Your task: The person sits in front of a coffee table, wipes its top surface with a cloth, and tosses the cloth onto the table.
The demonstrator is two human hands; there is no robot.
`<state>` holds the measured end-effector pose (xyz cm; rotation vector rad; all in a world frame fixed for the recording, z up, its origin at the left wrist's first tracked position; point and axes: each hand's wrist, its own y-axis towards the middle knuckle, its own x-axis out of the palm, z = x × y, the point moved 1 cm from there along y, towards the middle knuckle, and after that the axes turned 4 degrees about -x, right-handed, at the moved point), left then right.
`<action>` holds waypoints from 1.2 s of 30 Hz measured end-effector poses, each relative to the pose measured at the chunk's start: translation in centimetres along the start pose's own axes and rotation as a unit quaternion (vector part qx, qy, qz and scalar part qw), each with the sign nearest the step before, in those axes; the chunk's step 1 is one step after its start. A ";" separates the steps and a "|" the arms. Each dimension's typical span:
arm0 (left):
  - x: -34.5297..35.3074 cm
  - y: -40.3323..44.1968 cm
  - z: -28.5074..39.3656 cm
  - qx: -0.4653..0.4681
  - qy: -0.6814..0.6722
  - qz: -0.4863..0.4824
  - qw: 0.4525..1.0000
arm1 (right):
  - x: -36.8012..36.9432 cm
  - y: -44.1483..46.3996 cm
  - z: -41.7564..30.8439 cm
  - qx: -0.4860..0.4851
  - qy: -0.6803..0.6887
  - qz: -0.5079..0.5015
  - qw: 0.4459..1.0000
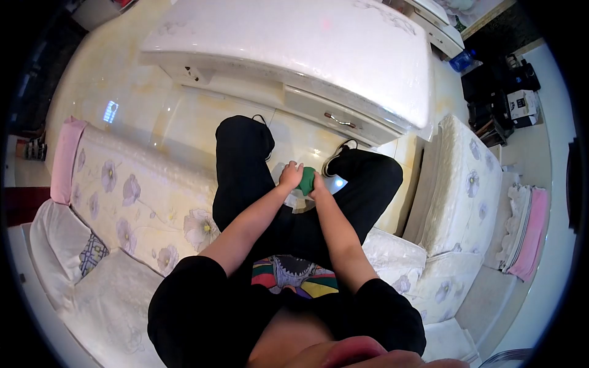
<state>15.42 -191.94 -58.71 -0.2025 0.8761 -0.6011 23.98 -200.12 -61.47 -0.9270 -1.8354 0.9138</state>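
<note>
Between my knees, a small green object (307, 181) is held in both hands. My left hand (291, 176) wraps round its left side, with the fingers over its upper edge. On its right side, my right hand (318, 184) presses against it with bent fingers. What the green object is cannot be made out. Beneath the hands, a pale rounded thing (300, 202) shows in part between my thighs.
A white table (294, 43) with a drawer (343, 113) stands in front of my knees. Flowered sofa seats lie to the left (132, 196) and right (463, 184). A blue bottle (461, 61) and black items are at the upper right.
</note>
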 end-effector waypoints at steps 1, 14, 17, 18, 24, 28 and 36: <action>0.1 0.4 0.0 0.003 -0.003 0.002 1.000 | 0.4 -0.6 -1.3 -0.013 0.057 0.033 0.998; 0.9 1.1 -1.1 0.038 0.008 -0.202 0.979 | 6.0 -9.2 -18.8 -0.299 0.162 -0.153 0.928; 1.2 1.3 -1.2 0.058 0.009 -0.192 0.980 | 1.1 -5.9 -9.7 -0.169 0.196 -0.232 0.938; 1.2 1.2 -1.2 0.070 0.012 -0.185 0.980 | -1.3 -5.1 -5.6 -0.136 0.151 -0.156 0.967; 0.2 0.2 -0.9 0.154 -0.033 -0.128 0.979 | -0.5 -7.2 -1.6 -0.205 -0.122 -0.098 0.966; -3.2 -1.6 1.3 0.192 -0.249 -0.160 0.935 | -1.1 -9.4 -1.5 -0.211 -0.119 -0.086 0.966; -17.7 -9.6 -0.9 0.311 -0.299 -0.031 0.902 | -3.2 -13.5 2.1 -0.327 -0.089 -0.187 0.922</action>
